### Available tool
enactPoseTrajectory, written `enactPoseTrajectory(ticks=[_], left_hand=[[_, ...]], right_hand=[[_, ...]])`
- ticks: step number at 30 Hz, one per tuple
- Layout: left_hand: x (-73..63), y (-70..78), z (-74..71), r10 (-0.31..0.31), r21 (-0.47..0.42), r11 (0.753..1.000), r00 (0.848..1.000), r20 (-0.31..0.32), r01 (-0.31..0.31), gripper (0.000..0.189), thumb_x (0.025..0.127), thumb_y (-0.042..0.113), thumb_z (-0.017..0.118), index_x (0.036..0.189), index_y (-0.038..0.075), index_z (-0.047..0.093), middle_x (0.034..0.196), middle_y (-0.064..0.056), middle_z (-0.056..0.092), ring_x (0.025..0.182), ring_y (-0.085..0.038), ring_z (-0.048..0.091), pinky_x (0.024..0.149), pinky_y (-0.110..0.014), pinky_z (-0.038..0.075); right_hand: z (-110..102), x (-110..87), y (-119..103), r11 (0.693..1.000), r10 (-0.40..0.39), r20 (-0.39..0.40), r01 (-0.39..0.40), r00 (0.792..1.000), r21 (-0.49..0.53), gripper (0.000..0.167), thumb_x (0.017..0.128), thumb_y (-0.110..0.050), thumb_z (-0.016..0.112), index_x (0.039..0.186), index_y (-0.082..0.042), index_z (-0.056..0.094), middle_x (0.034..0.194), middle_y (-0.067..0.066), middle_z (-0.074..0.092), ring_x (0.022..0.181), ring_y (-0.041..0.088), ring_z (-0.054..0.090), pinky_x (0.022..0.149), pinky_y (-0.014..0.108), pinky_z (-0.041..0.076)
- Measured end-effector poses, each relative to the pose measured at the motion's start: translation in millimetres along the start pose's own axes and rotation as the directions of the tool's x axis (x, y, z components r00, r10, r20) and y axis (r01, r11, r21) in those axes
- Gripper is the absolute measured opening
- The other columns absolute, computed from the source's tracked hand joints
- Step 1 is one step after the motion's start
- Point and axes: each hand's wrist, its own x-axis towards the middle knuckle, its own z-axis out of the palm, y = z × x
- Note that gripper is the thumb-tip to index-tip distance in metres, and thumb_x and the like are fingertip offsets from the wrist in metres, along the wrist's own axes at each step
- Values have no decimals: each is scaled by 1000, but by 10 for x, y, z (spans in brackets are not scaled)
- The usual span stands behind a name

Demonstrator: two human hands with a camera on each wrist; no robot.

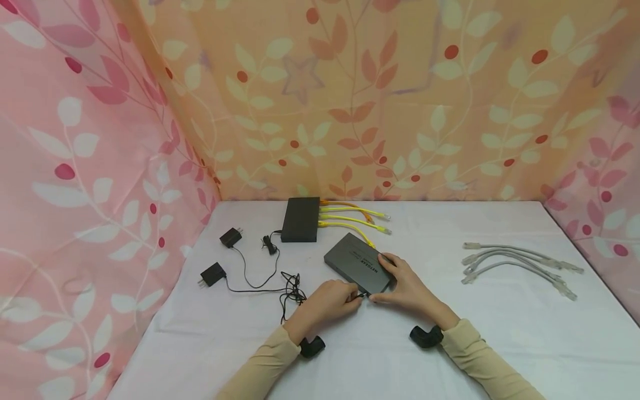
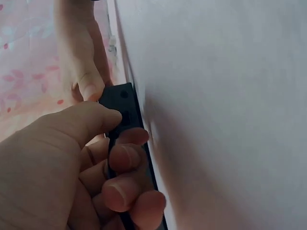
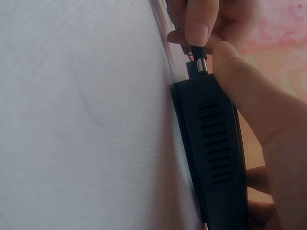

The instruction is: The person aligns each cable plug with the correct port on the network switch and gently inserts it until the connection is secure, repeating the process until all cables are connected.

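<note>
A grey NETGEAR network switch lies at a slant near the middle of the table. My right hand grips its right end, thumb at the near corner and fingers along the far edge. At the near side, my left hand pinches a black power plug. In the right wrist view the metal barrel of the power plug points at the switch's end, close to its surface, beside the vented side. The left wrist view shows a round hole in the switch's dark port face, near my left thumb.
Behind stands a second black box with yellow cables and an orange cable at its right side. Two black power adapters lie left, one with a tangled cord. Several grey network cables lie right. Patterned curtains enclose the table.
</note>
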Motion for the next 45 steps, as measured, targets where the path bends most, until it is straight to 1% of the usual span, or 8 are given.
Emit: enactPoseTrajectory(ticks=[8, 17, 20, 23, 26, 29, 37, 45], left_hand=[[27, 55, 18, -12, 5, 1000, 1000, -17, 12, 26, 93, 28, 53, 69, 19, 49, 52, 11, 39, 45, -2, 33, 45, -16, 26], [51, 87, 71, 30, 105, 994, 996, -79, -21, 26, 93, 31, 53, 70, 20, 49, 51, 12, 39, 43, -1, 34, 43, -16, 24], [56, 67, 78, 27, 55, 998, 997, -69, -24, 25, 93, 31, 55, 70, 20, 51, 52, 13, 41, 44, 0, 35, 43, -14, 26], [60, 31, 98, 12, -61, 998, 999, -50, -16, 25, 91, 29, 58, 69, 20, 53, 52, 12, 42, 44, 1, 35, 43, -14, 28], [66, 1, 114, 3, -178, 984, 1000, -27, -8, 23, 91, 28, 59, 70, 18, 54, 52, 11, 41, 43, 1, 33, 42, -13, 28], [68, -14, 118, 8, -247, 969, 1000, -11, -10, 22, 91, 27, 59, 71, 17, 54, 51, 11, 39, 42, 2, 32, 41, -13, 27], [88, -20, 160, 19, -271, 962, 1000, -20, -24, 25, 92, 26, 57, 69, 17, 51, 52, 10, 39, 42, 2, 31, 41, -14, 28], [93, 25, 148, -18, -275, 961, 1000, -14, 13, 27, 92, 27, 58, 68, 17, 50, 52, 10, 41, 41, 2, 33, 40, -14, 28]], right_hand=[[-10, 21, -1, 999, -29, -23, 29, 999, -19, 105, 62, -55, 79, 140, 1, 37, 142, 21, 35, 126, 38, 38, 93, 53, 40], [-42, 30, 4, 999, -32, -12, 32, 999, -10, 105, 63, -56, 78, 141, 0, 36, 143, 21, 33, 127, 37, 36, 95, 53, 39], [-28, 28, 13, 999, -47, -19, 47, 999, -10, 105, 63, -55, 78, 141, 1, 36, 142, 22, 34, 126, 38, 36, 94, 54, 39], [-12, 23, 16, 998, -58, -23, 58, 998, -4, 105, 63, -55, 78, 140, 2, 36, 142, 22, 34, 125, 38, 37, 93, 54, 40], [-3, 15, 15, 998, -60, -27, 60, 998, 0, 105, 62, -55, 78, 140, 2, 36, 141, 23, 34, 126, 39, 37, 93, 54, 40], [7, 7, 18, 998, -57, -30, 57, 998, -5, 105, 62, -55, 79, 140, 1, 36, 141, 22, 34, 126, 38, 37, 94, 54, 39], [25, 10, 4, 998, -64, -39, 64, 997, -1, 106, 61, -54, 80, 140, 2, 37, 141, 22, 35, 125, 38, 37, 94, 54, 39], [-10, 2, -15, 998, -59, -22, 58, 998, -13, 107, 61, -56, 79, 140, 2, 36, 141, 24, 34, 125, 39, 37, 94, 54, 39]])
